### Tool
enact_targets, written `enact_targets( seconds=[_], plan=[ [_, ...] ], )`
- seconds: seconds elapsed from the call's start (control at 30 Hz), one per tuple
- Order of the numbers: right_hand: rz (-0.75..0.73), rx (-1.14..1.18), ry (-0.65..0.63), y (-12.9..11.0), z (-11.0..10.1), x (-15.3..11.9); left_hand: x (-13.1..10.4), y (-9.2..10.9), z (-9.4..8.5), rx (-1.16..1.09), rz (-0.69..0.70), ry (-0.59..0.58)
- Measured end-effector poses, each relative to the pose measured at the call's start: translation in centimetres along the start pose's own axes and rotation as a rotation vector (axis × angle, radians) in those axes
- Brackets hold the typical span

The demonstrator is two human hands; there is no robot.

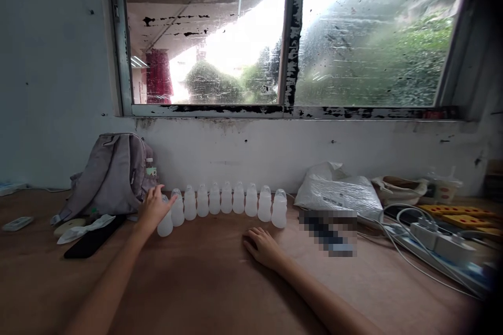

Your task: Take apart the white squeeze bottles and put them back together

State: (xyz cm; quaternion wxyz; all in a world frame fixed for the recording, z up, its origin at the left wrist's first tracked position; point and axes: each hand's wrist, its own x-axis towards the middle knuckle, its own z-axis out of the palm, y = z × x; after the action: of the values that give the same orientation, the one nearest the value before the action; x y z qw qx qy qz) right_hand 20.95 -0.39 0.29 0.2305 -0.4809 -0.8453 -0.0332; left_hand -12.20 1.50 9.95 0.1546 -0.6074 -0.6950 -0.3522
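Several frosted white baby bottles with clear domed caps stand upright in a curved row on the table. My left hand (154, 210) is at the leftmost bottle (165, 226), its thumb and fingers spread around the cap area and partly covering it. Whether the skin touches the bottle I cannot tell. The thumb tip overlaps the second bottle (178, 212) from this angle. Palm down on the wooden table (204, 282), my right hand (264, 247) lies with loosely bent fingers and holds nothing. It is in front of the row's right end, near the rightmost bottle (279, 212).
At left are a grey backpack (113, 172), a black phone-like slab (92, 241) and a crumpled tissue (84, 227). A silvery plastic bag (334, 191), a blurred-out patch (328, 233), cables and a power strip (440, 259) with white adapters lie at right. A wall with a window rises behind.
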Motion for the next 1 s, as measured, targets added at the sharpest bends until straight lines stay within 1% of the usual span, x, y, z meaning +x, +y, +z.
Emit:
enact_targets(
  seconds=[0.03, 0.1, 0.13, 0.2, 0.27, 0.3, 0.37, 0.4, 0.43, 0.47, 0.5, 0.53, 0.6, 0.63, 0.7, 0.73, 0.8, 0.87, 0.93, 1.0],
  plan=[
    [0.001, -0.002, 0.0, 0.0, 0.0, 0.0, 0.3, -0.8, 0.0, 0.019, -0.05, -0.087],
    [0.0, -0.001, 0.004, 0.0, 0.1, -0.1, 0.6, -1.8, -0.1, 0.035, -0.084, -0.241],
    [-0.001, 0.006, 0.007, 0.1, 0.2, -0.1, 0.7, -2.0, -0.2, 0.034, -0.08, -0.283],
    [0.001, 0.045, 0.007, 0.1, 0.2, 0.0, 1.0, -1.7, -1.0, -0.01, -0.057, -0.293],
    [0.012, 0.168, 0.007, -0.2, -0.3, 0.4, 1.0, -0.4, -2.2, -0.152, -0.031, -0.278],
    [0.023, 0.279, 0.011, -0.5, -0.8, 0.7, 0.8, 0.5, -2.9, -0.267, -0.013, -0.29],
    [0.051, 0.595, 0.013, -1.8, -2.5, 1.4, -0.1, 2.8, -4.3, -0.599, 0.04, -0.387],
    [0.071, 0.783, 0.002, -2.7, -3.5, 1.6, -0.7, 4.1, -4.9, -0.776, 0.066, -0.466],
    [0.074, 0.967, -0.036, -3.6, -4.6, 1.8, -1.5, 5.4, -5.4, -0.924, 0.09, -0.546],
    [0.056, 1.145, -0.099, -4.6, -5.7, 1.9, -2.3, 6.6, -5.7, -1.043, 0.102, -0.596],
    [0.02, 1.303, -0.2, -5.6, -6.8, 1.8, -3.1, 7.7, -5.9, -1.137, 0.104, -0.644],
    [-0.007, 1.408, -0.32, -6.5, -7.6, 1.7, -4.0, 8.7, -5.9, -1.226, 0.1, -0.679],
    [-0.003, 1.527, -0.511, -7.9, -8.5, 1.3, -5.4, 10.3, -5.3, -1.443, 0.021, -0.734],
    [0.022, 1.544, -0.564, -8.4, -8.5, 1.0, -6.0, 10.9, -4.9, -1.547, -0.053, -0.764],
    [0.095, 1.505, -0.605, -9.0, -7.8, 0.7, -6.9, 11.7, -3.9, -1.704, -0.214, -0.802],
    [0.128, 1.456, -0.601, -9.2, -7.2, 0.6, -7.2, 12.0, -3.3, -1.749, -0.273, -0.794],
    [0.161, 1.333, -0.579, -9.3, -5.7, 0.5, -7.9, 12.4, -2.4, -1.775, -0.328, -0.704],
    [0.145, 1.19, -0.508, -9.4, -4.4, 0.5, -8.3, 12.6, -1.6, -1.742, -0.337, -0.575],
    [0.115, 0.99, -0.359, -9.3, -3.4, 0.5, -8.6, 12.7, -0.8, -1.674, -0.369, -0.48],
    [0.092, 0.721, -0.228, -9.0, -2.9, 0.4, -8.4, 12.4, 0.0, -1.606, -0.422, -0.416]
  ],
)
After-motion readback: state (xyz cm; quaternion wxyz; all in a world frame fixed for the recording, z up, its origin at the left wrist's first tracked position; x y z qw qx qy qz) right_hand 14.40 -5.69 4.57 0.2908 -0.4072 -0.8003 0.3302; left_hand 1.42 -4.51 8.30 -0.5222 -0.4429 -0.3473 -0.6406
